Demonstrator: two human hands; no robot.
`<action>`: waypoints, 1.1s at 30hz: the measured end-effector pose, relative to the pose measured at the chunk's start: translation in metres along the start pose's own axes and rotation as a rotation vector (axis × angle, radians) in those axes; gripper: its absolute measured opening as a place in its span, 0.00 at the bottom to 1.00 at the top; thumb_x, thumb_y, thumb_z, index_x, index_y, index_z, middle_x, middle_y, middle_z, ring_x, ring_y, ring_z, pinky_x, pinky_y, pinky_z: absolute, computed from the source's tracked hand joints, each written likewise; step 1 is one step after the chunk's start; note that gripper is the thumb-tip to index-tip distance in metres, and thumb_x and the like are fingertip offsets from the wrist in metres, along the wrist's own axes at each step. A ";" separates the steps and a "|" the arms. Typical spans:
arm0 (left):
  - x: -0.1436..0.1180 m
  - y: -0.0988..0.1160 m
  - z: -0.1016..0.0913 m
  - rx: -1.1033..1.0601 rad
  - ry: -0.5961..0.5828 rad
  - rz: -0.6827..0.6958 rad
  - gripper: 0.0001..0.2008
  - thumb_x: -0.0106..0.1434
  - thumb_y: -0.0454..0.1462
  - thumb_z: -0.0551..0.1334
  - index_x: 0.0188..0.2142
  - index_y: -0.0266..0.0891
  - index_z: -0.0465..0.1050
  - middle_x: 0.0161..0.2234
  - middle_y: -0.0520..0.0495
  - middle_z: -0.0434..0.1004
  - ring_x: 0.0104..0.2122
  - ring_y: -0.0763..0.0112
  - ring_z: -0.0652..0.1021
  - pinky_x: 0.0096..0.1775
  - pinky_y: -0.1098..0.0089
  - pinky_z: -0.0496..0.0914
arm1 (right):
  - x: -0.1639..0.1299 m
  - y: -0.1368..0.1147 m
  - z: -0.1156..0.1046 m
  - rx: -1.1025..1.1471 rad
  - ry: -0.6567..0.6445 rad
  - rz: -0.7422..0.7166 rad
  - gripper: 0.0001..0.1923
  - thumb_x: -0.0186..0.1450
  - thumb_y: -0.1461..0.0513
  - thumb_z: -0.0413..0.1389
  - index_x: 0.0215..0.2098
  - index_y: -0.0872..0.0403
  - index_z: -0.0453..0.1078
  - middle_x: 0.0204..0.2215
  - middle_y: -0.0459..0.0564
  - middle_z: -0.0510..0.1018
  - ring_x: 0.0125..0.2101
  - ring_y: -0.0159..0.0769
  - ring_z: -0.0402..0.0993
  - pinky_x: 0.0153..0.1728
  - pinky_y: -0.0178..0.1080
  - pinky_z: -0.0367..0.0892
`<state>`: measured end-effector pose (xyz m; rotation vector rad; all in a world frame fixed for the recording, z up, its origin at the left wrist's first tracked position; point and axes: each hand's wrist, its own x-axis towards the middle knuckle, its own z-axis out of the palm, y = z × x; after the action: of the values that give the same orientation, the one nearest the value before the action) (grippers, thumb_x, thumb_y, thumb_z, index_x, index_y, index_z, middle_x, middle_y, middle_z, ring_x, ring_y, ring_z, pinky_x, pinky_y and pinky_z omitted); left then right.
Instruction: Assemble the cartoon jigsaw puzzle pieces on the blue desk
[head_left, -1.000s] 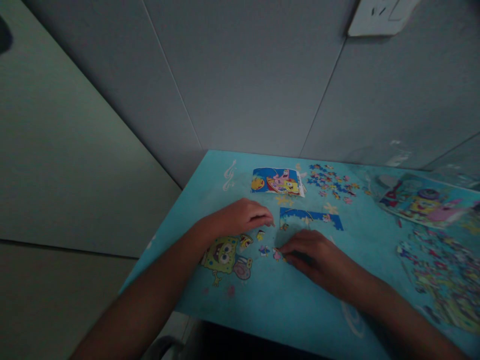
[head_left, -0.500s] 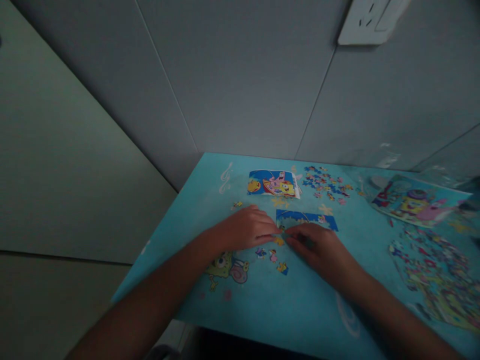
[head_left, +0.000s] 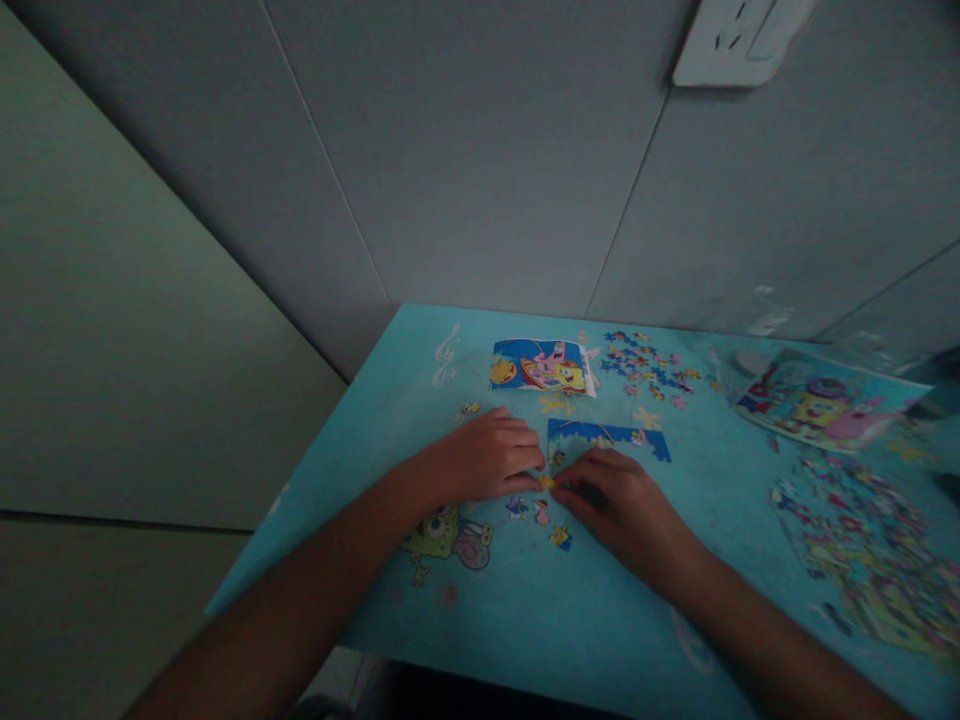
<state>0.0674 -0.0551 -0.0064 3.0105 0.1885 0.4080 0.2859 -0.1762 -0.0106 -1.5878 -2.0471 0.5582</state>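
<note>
Fingertips of my left hand (head_left: 491, 458) and right hand (head_left: 611, 500) pinch together on one small yellow puzzle piece (head_left: 547, 482), sitting on the blue table (head_left: 570, 610) just below the half-built puzzle strip (head_left: 607, 438).

A small yellow puzzle piece (head_left: 547, 482) lies flat just below the joined blue puzzle strip (head_left: 609, 438).

Small yellow piece (head_left: 547, 482) mostly hidden between fingertips; wall socket (head_left: 739, 40) cut off by top edge.
</note>
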 end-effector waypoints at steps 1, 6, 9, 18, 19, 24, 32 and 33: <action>0.000 0.000 0.000 -0.006 -0.001 0.002 0.12 0.72 0.46 0.61 0.40 0.40 0.75 0.37 0.48 0.79 0.38 0.67 0.75 0.45 0.63 0.61 | 0.000 0.000 0.000 0.012 0.000 -0.003 0.03 0.69 0.62 0.61 0.39 0.49 0.78 0.38 0.49 0.80 0.39 0.39 0.76 0.44 0.43 0.71; -0.001 0.000 0.002 -0.020 0.000 0.010 0.12 0.72 0.45 0.61 0.40 0.40 0.75 0.37 0.48 0.79 0.38 0.67 0.75 0.44 0.63 0.61 | 0.003 -0.001 0.002 0.114 -0.001 -0.013 0.04 0.69 0.64 0.59 0.38 0.50 0.77 0.36 0.48 0.81 0.38 0.38 0.77 0.43 0.43 0.71; -0.001 0.000 0.002 -0.023 0.001 0.028 0.14 0.73 0.47 0.59 0.40 0.40 0.75 0.36 0.48 0.79 0.38 0.66 0.75 0.45 0.63 0.61 | 0.004 -0.002 0.000 0.190 0.016 0.037 0.06 0.70 0.63 0.57 0.39 0.50 0.77 0.35 0.47 0.82 0.36 0.37 0.77 0.40 0.41 0.71; -0.002 -0.004 -0.006 0.052 0.016 -0.003 0.10 0.73 0.40 0.58 0.43 0.39 0.76 0.38 0.47 0.79 0.39 0.64 0.75 0.44 0.62 0.62 | 0.009 0.008 -0.018 -0.104 0.014 -0.105 0.09 0.73 0.63 0.53 0.43 0.49 0.76 0.40 0.48 0.81 0.41 0.41 0.75 0.45 0.47 0.64; -0.002 -0.003 -0.006 0.057 0.016 0.012 0.09 0.73 0.40 0.58 0.42 0.39 0.76 0.38 0.46 0.79 0.39 0.64 0.75 0.44 0.62 0.62 | 0.011 0.008 -0.017 -0.172 -0.003 -0.143 0.09 0.73 0.63 0.53 0.42 0.49 0.76 0.40 0.48 0.82 0.41 0.42 0.74 0.45 0.47 0.62; -0.001 -0.001 -0.005 0.051 0.027 0.049 0.08 0.72 0.39 0.60 0.40 0.40 0.76 0.37 0.47 0.78 0.37 0.66 0.75 0.43 0.62 0.62 | 0.019 0.006 -0.008 -0.295 0.061 -0.221 0.10 0.74 0.63 0.53 0.46 0.48 0.76 0.44 0.49 0.82 0.44 0.43 0.74 0.46 0.48 0.60; -0.003 -0.003 -0.006 -0.008 0.012 0.069 0.08 0.71 0.41 0.61 0.39 0.43 0.79 0.39 0.48 0.78 0.38 0.67 0.74 0.45 0.61 0.61 | 0.006 0.017 -0.014 -0.139 0.068 -0.024 0.07 0.71 0.59 0.56 0.41 0.49 0.77 0.38 0.49 0.81 0.40 0.42 0.76 0.46 0.47 0.67; -0.003 -0.002 -0.006 -0.020 0.014 0.078 0.07 0.71 0.41 0.62 0.39 0.44 0.79 0.39 0.49 0.78 0.38 0.67 0.74 0.45 0.61 0.61 | 0.005 0.016 -0.012 -0.134 0.044 -0.019 0.06 0.71 0.58 0.57 0.41 0.49 0.77 0.38 0.49 0.81 0.40 0.42 0.76 0.45 0.47 0.67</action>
<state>0.0622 -0.0529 -0.0018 3.0036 0.0674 0.4357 0.3047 -0.1673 -0.0097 -1.6385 -2.1035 0.3832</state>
